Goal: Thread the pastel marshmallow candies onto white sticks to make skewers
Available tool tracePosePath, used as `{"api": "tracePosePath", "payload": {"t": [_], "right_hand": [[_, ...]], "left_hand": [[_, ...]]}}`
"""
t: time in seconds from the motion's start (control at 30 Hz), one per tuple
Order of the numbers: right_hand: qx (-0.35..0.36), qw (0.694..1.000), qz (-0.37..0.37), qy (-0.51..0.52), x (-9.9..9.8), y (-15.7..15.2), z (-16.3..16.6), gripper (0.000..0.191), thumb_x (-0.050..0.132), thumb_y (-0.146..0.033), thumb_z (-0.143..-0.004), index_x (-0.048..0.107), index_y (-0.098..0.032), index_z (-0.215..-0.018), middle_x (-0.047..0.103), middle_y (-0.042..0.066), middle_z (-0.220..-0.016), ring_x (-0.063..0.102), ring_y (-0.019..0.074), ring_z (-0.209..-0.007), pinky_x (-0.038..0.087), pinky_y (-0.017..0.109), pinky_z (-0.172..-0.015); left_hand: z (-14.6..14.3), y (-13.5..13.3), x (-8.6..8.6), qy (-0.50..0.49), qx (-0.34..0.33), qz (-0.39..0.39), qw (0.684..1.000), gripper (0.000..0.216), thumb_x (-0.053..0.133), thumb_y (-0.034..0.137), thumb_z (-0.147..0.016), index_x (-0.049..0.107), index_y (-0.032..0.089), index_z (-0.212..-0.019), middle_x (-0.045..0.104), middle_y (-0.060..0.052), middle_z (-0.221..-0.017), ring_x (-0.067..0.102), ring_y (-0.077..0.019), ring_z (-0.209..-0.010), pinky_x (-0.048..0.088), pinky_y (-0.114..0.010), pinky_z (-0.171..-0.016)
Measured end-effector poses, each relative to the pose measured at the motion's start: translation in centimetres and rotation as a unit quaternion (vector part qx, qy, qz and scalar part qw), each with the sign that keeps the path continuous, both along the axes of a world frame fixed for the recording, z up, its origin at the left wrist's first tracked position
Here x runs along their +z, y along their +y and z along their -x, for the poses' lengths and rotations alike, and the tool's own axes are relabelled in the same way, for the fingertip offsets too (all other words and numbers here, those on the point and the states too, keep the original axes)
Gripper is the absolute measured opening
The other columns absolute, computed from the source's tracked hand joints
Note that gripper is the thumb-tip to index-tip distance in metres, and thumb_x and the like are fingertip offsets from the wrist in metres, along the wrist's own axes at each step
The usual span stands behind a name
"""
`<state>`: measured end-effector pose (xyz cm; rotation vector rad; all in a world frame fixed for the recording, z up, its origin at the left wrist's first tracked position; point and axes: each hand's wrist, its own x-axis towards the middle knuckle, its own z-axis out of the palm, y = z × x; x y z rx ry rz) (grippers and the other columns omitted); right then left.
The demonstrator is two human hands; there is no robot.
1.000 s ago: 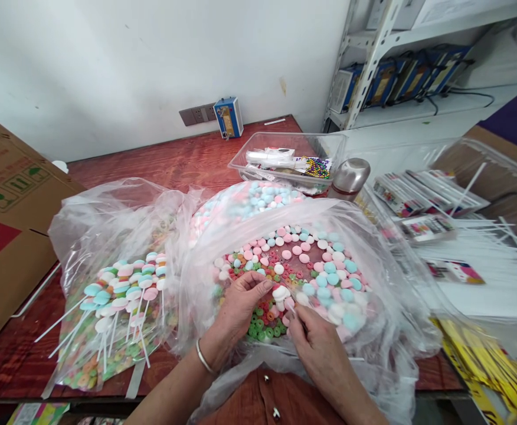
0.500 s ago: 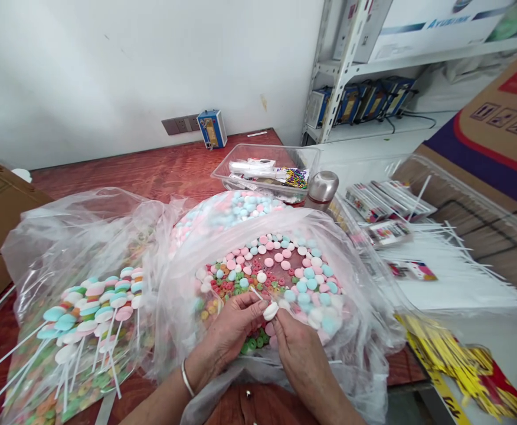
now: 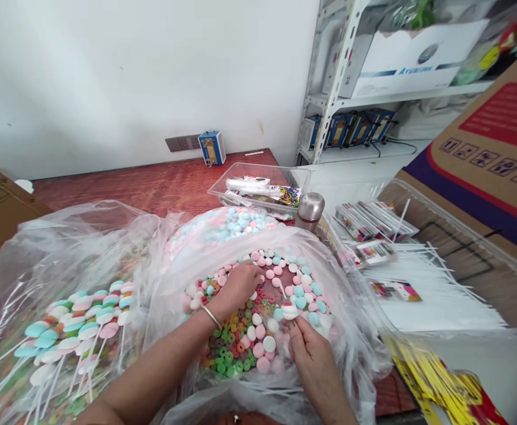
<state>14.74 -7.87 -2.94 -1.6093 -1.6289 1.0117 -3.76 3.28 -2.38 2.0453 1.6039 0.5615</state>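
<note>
A clear plastic bag point(image 3: 351, 330) lies open before me, filled with pink, blue and white candy discs point(image 3: 300, 289) and small coloured rings point(image 3: 227, 348). My left hand point(image 3: 238, 283), a bangle on its wrist, reaches into the far side of the pile with fingers curled down onto the discs. My right hand point(image 3: 309, 348) pinches a thin white stick point(image 3: 284, 293) that carries a white disc point(image 3: 289, 310) near my fingertips. To the left, another bag point(image 3: 41, 254) holds finished stacked candy sticks point(image 3: 77, 324).
A third bag of pink and blue discs point(image 3: 236, 221) sits behind. A clear tub point(image 3: 258, 189) of beads and a metal flask point(image 3: 309, 209) stand at the back. Loose white sticks point(image 3: 435, 283) fill a clear tray on the right. Cardboard boxes point(image 3: 484, 153) flank both sides; shelving point(image 3: 342, 77) stands behind.
My left hand let go of the stick and reached forward into the disc pile. My right hand kept the stick with the white disc. The view tilted down and shifted.
</note>
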Motion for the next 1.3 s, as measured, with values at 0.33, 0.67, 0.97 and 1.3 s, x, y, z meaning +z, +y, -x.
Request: {"api": "tracePosePath", "payload": {"t": [0.33, 0.67, 0.97, 1.3], "right_hand": [[0.024, 0.999, 0.022, 0.034, -0.8, -0.3, -0.5, 0.037, 0.034, -0.046, -0.097, 0.059, -0.023, -0.081, 0.067, 0.003, -0.076, 0.062, 0.0198, -0.073, 0.046, 0.023, -0.067], [0.049, 0.997, 0.050, 0.036, -1.4, -0.4, 0.0, 0.039, 0.030, -0.048, -0.097, 0.049, -0.023, -0.076, 0.058, 0.000, -0.069, 0.055, 0.0183, -0.067, 0.039, 0.024, -0.062], [0.068, 0.993, 0.070, 0.065, -1.7, -0.1, 0.4, 0.037, 0.032, -0.049, -0.098, 0.053, -0.022, -0.083, 0.065, 0.003, -0.080, 0.058, 0.0196, -0.077, 0.040, 0.025, -0.067], [0.067, 0.993, 0.072, 0.059, -1.8, 0.0, 0.6, 0.035, 0.036, -0.047, -0.098, 0.052, -0.022, -0.078, 0.063, 0.000, -0.075, 0.057, 0.0181, -0.071, 0.039, 0.024, -0.064]], "left_hand": [[0.3, -0.7, -0.2, -0.058, 0.096, -0.032, 0.993, 0.014, 0.055, 0.022, -0.088, 0.069, 0.021, -0.091, 0.069, -0.006, -0.087, 0.063, -0.0231, -0.084, 0.045, -0.034, -0.081], [1.1, 3.2, -0.6, -0.021, 0.109, 0.022, 0.994, 0.023, 0.051, 0.036, -0.092, 0.067, 0.020, -0.091, 0.071, -0.006, -0.086, 0.066, -0.0237, -0.080, 0.048, -0.032, -0.078], [1.4, 4.1, -0.9, 0.024, 0.088, 0.056, 0.994, 0.022, 0.051, 0.036, -0.089, 0.065, 0.019, -0.087, 0.068, -0.005, -0.082, 0.061, -0.0211, -0.074, 0.048, -0.031, -0.073], [2.1, 5.8, -2.4, -0.015, 0.052, 0.042, 0.998, 0.030, 0.046, 0.036, -0.090, 0.069, 0.018, -0.085, 0.071, -0.006, -0.093, 0.060, -0.0230, -0.088, 0.044, -0.037, -0.091]]}}
